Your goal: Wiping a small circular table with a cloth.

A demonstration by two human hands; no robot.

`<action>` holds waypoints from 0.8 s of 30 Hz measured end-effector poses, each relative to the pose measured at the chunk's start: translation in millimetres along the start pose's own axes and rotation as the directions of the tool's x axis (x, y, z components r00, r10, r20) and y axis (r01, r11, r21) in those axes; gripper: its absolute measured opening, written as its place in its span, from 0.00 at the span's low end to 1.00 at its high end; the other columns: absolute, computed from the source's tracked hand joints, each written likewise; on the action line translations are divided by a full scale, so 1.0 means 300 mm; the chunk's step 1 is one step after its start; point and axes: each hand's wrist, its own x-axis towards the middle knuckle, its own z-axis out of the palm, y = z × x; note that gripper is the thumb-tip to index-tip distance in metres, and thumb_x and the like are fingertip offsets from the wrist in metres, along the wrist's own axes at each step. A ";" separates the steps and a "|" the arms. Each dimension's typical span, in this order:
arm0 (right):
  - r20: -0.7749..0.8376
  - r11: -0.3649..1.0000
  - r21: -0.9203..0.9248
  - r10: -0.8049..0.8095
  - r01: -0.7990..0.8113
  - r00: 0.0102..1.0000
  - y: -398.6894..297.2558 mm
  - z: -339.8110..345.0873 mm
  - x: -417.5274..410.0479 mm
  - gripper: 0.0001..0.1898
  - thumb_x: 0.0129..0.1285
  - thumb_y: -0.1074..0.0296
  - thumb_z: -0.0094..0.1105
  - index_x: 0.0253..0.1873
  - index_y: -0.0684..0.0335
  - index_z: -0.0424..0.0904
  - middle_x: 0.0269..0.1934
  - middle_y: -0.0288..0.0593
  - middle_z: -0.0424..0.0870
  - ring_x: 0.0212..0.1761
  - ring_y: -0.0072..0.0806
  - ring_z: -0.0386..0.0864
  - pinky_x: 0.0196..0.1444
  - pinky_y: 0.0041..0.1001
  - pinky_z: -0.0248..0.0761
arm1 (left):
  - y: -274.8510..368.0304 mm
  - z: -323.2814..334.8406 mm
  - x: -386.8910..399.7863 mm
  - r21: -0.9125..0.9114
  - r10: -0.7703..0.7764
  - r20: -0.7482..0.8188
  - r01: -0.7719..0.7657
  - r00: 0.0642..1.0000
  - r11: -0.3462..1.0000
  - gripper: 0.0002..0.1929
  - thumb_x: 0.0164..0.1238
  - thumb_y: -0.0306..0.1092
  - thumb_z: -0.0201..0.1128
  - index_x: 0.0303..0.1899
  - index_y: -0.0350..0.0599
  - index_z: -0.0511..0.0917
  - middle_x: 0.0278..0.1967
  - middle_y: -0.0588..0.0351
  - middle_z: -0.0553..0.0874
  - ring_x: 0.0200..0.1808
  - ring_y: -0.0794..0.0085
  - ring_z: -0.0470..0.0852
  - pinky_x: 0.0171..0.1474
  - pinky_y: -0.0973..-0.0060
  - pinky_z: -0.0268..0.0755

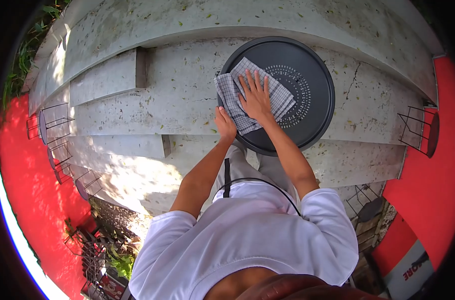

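Note:
A round dark grey tabletop with small perforations in rings point(319, 93) lies before me at knee height. On its left half is a folded checked cloth point(283, 95). My right hand point(255, 95) presses flat on the cloth, its fingers spread and pointing away from me. My left hand point(225, 123) is at the tabletop's near left rim, beside the cloth's lower left edge, with its thumb on top; its other fingers are mostly hidden. What holds the tabletop up is out of sight.
Broad concrete steps point(182, 75) with fallen leaves surround me, with raised concrete blocks point(107, 77) at left. Small wire-legged tables or stools stand at left point(43, 126) and right point(433, 135). Red walls point(418, 176) rise at both sides. Plants point(122, 264) grow at lower left.

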 end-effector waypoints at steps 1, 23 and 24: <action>0.093 0.991 0.059 -0.125 0.120 0.988 -0.053 -0.005 -0.054 0.33 0.72 0.52 0.55 0.77 0.62 0.65 0.83 0.48 0.52 0.86 0.49 0.42 0.83 0.56 0.31 | -0.018 -0.009 0.003 -0.026 0.011 0.015 -0.011 1.000 1.000 0.22 0.86 0.44 0.41 0.46 0.30 0.72 0.37 0.24 0.79 0.40 0.28 0.76 0.42 0.42 0.61; 0.161 0.992 0.032 -0.125 0.121 0.979 -0.119 -0.016 -0.257 0.32 0.72 0.56 0.56 0.78 0.58 0.63 0.83 0.42 0.54 0.85 0.48 0.47 0.83 0.55 0.36 | -0.152 0.044 0.006 -0.148 0.108 -0.093 -0.121 0.990 0.982 0.20 0.86 0.42 0.42 0.39 0.32 0.68 0.26 0.32 0.71 0.28 0.37 0.67 0.34 0.49 0.57; 0.179 0.993 0.040 -0.115 0.110 0.977 -0.085 -0.035 -0.313 0.34 0.72 0.52 0.57 0.79 0.56 0.63 0.83 0.42 0.53 0.85 0.48 0.47 0.83 0.55 0.35 | -0.150 0.036 0.006 -0.135 -0.014 0.059 0.022 0.998 0.991 0.22 0.87 0.45 0.41 0.54 0.28 0.67 0.43 0.27 0.75 0.43 0.32 0.70 0.49 0.48 0.59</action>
